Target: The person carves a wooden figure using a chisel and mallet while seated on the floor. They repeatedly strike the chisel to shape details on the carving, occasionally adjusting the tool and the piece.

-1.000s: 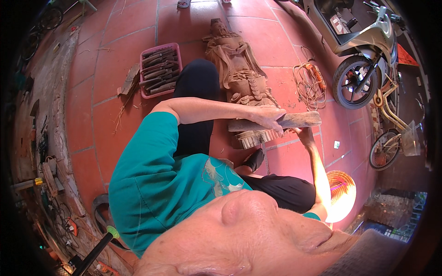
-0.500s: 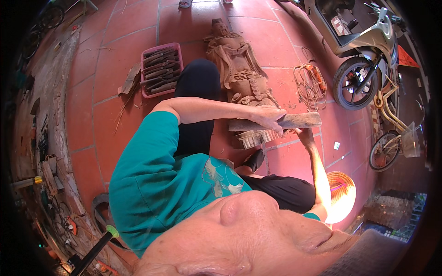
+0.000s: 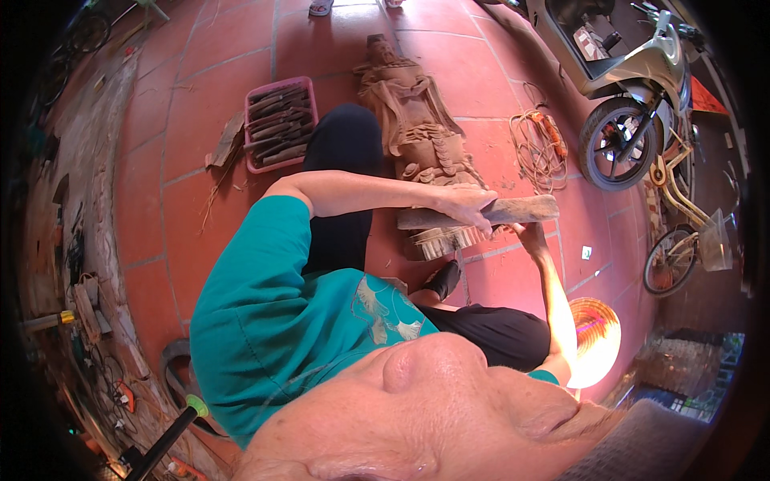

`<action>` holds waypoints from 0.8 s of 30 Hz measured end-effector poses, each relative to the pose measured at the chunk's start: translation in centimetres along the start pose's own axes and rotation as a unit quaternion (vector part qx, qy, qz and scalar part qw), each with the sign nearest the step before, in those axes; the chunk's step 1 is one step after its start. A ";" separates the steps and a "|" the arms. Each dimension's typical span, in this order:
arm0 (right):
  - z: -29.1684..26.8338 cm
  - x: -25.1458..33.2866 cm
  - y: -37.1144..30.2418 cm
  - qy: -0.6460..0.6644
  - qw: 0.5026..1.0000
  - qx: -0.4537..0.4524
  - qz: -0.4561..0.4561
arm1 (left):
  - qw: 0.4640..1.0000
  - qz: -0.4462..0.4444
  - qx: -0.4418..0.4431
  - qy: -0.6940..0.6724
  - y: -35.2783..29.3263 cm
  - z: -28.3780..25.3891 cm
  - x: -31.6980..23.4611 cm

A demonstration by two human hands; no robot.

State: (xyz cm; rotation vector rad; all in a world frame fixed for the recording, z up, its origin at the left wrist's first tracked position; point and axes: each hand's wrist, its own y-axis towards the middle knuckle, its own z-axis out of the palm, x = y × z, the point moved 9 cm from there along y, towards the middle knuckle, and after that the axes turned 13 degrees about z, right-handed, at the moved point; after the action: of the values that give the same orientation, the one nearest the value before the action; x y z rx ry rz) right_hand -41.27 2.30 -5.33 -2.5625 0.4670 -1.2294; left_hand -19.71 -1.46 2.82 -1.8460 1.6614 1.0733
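A carved wooden statue (image 3: pixel 421 120) of a robed figure lies on its back on the tiled floor, its base (image 3: pixel 441 240) toward me. Across its lower end is a thick, rough length of wood (image 3: pixel 525 209). My left hand (image 3: pixel 464 204) is wrapped round this wood, thumb on one side and fingers on the other. Just below the wood's right part, my right hand (image 3: pixel 529 237) has its fingers bent and closed beside the statue's base. What those fingers hold is too small and hidden to make out.
Left of my knee, a pink basket (image 3: pixel 313 104) holds several dark chisel-like tools, with bark-like wood scraps (image 3: pixel 226 143) beside it. A coiled cord (image 3: pixel 537 152) lies right of the statue. Farther right are a scooter (image 3: pixel 622 144) and a bicycle (image 3: pixel 674 256). A woven hat (image 3: pixel 593 341) sits near my right elbow.
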 end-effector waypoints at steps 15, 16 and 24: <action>0.0 0.3 -0.1 -0.002 1.000 0.004 0.005 | 1.000 0.002 -0.006 -0.001 0.0 0.2 0.3; -0.1 0.2 -0.1 0.001 1.000 0.001 0.003 | 1.000 0.004 -0.008 -0.003 0.0 0.2 0.2; -0.2 -0.9 0.5 -0.030 1.000 0.002 -0.003 | 1.000 0.018 -0.013 -0.004 0.0 0.1 0.0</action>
State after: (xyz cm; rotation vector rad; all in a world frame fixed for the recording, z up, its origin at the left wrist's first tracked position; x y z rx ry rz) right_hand -42.01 2.20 -6.05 -2.5913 0.4448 -1.1506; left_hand -19.74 -1.36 2.75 -1.8328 1.6903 1.1194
